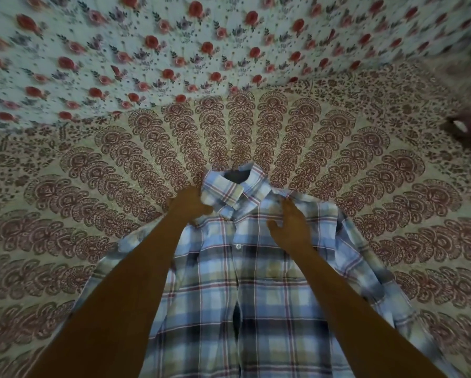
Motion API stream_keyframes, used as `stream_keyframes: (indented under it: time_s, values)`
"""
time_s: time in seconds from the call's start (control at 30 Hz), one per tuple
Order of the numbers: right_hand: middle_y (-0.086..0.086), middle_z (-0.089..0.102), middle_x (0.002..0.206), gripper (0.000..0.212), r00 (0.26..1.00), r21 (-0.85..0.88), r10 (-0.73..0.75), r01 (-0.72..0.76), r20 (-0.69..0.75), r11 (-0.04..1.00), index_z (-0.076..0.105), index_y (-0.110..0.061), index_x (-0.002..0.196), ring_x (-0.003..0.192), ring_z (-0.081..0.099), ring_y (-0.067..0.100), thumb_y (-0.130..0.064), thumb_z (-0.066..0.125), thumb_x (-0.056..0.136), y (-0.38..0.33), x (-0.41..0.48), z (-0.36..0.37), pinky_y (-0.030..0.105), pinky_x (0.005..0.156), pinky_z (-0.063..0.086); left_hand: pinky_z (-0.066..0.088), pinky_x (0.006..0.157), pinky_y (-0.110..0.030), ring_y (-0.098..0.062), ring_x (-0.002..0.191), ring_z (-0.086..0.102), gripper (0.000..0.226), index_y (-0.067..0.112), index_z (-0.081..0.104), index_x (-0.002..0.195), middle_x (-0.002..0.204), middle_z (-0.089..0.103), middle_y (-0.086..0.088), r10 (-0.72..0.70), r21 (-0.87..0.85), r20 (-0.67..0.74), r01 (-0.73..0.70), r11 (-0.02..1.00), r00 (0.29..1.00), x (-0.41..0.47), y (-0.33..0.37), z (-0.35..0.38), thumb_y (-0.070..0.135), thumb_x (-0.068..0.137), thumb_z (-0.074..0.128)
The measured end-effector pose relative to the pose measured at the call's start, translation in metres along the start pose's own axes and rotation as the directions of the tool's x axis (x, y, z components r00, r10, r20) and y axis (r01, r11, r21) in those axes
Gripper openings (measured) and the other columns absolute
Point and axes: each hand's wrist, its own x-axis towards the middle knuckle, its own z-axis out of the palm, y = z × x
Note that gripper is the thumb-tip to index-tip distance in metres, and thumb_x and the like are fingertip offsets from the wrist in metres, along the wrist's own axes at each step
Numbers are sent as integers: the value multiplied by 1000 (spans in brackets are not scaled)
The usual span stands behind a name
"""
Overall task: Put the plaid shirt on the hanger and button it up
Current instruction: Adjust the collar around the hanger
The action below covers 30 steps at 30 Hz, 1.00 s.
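A blue, white and red plaid shirt lies front up on the bed, collar pointing away from me. A thin hook of the hanger shows just beyond the collar; the rest of the hanger is hidden inside the shirt. My left hand grips the collar and shoulder at the left side. My right hand lies flat on the shirt's right chest, fingers straight toward the shoulder. A white button shows on the placket below the collar; the placket gapes lower down.
The shirt rests on a beige bedspread with a dark red fan pattern. Beyond it hangs or lies a pale cloth with red roses. A dark object sits at the right edge of the bed.
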Motion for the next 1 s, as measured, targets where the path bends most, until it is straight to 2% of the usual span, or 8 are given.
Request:
stream_keyframes:
  time_s: [0.17, 0.27, 0.37, 0.47, 0.6, 0.7, 0.9, 1.0]
  values:
    - [16, 35, 148, 62, 983, 131, -45, 70, -180, 989, 32, -5, 141, 135, 33, 32, -37, 49, 91, -17, -27, -21, 40, 106, 32, 38, 75, -33, -19, 69, 49, 44, 13, 53, 81, 63, 44, 7, 146, -81, -143, -158, 984, 979, -54, 6, -13, 48, 55, 60]
    - [15, 43, 141, 81, 935, 278, -14, 120, -356, 953, 35, -8, 140, 130, 39, 30, -61, 42, 80, -32, -52, -41, 40, 103, 35, 31, 56, -20, -7, 55, 38, 42, 14, 54, 79, 60, 40, 10, 346, -110, -329, -399, 910, 879, -94, 12, -22, 50, 56, 53]
    - [10, 42, 133, 85, 882, 363, 88, 98, -462, 927, 43, -19, 135, 118, 44, 25, -73, 42, 69, -40, -83, -60, 37, 92, 42, 30, 54, -15, -15, 56, 43, 45, 9, 61, 87, 67, 49, 4, 476, -71, -362, -533, 843, 802, -128, 17, -34, 45, 61, 54]
    - [5, 38, 129, 79, 944, 477, 39, 129, -327, 870, 46, -22, 130, 108, 46, 17, -68, 55, 67, -41, -117, -70, 33, 83, 47, 31, 59, -12, -16, 62, 49, 51, 8, 65, 97, 77, 61, -3, 519, -6, -341, -554, 832, 784, -163, 22, -42, 45, 62, 60]
    - [2, 50, 133, 93, 996, 488, 0, 42, -87, 872, 43, -22, 133, 117, 52, 20, -76, 58, 59, -33, -143, -70, 43, 93, 48, 43, 62, -24, -17, 68, 55, 54, 12, 64, 99, 82, 64, -1, 497, -29, -268, -523, 852, 825, -198, 22, -38, 51, 62, 59]
    - [5, 59, 125, 72, 999, 400, -9, -5, 32, 916, 49, -19, 127, 112, 56, 24, -55, 72, 69, -24, -155, -76, 39, 89, 49, 52, 66, -36, -21, 72, 61, 46, 16, 63, 98, 84, 68, -3, 486, -48, -240, -511, 858, 840, -219, 19, -29, 44, 63, 70]
    - [15, 55, 107, 46, 999, 315, -32, 19, 36, 949, 59, -10, 112, 95, 56, 30, -32, 75, 75, -25, -185, -88, 34, 75, 45, 49, 86, -44, -32, 98, 61, 45, 9, 61, 108, 105, 67, -10, 376, -52, -182, -390, 919, 909, -252, 32, -23, 16, 66, 77]
    - [15, 56, 110, 48, 1000, 323, -2, 8, -21, 946, 60, -10, 112, 93, 56, 28, -35, 76, 73, -29, -195, -90, 31, 75, 45, 38, 99, -51, -33, 119, 47, 48, 26, 54, 116, 125, 54, -9, 253, -146, -169, -278, 949, 953, -270, 47, -26, 19, 71, 68]
